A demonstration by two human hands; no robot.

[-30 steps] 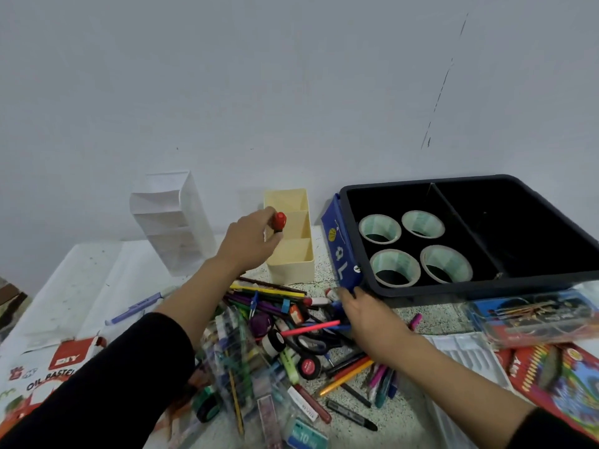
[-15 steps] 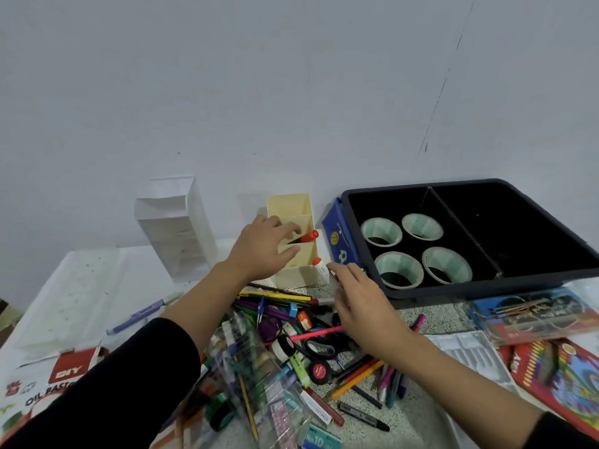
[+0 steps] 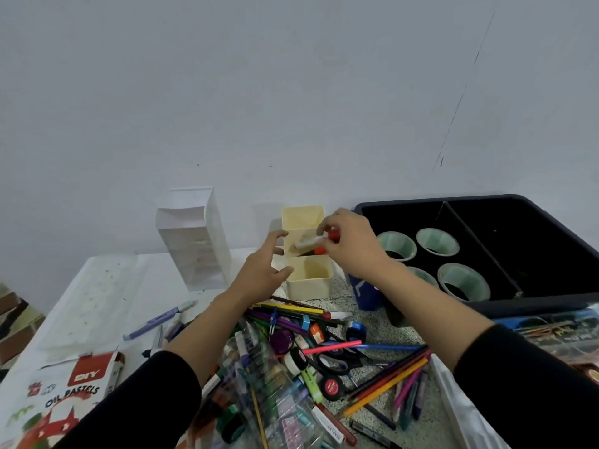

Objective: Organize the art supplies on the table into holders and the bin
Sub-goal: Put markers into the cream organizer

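Note:
A cream holder (image 3: 309, 278) with three compartments stands at the back of the table. My right hand (image 3: 351, 243) pinches a white, red-capped glue stick (image 3: 311, 243) over its middle compartment. An orange-capped marker (image 3: 313, 252) lies inside that same compartment. My left hand (image 3: 262, 272) hovers with spread fingers beside the holder's left wall and holds nothing. A heap of pens, pencils and markers (image 3: 311, 348) with black scissors (image 3: 338, 361) covers the table in front of the holder. The black bin (image 3: 534, 306) stands to the right.
A white holder (image 3: 194, 241) stands left of the cream one. Several green tape rolls (image 3: 463, 281) sit in the bin's left half. An oil pastels box (image 3: 64, 393) lies front left, a blue box (image 3: 366, 294) leans against the bin, and clear cases lie front right.
My left hand let the orange-capped marker go into the cream holder and drew back open. My right hand rose from the pile with the glue stick and moved over the holder.

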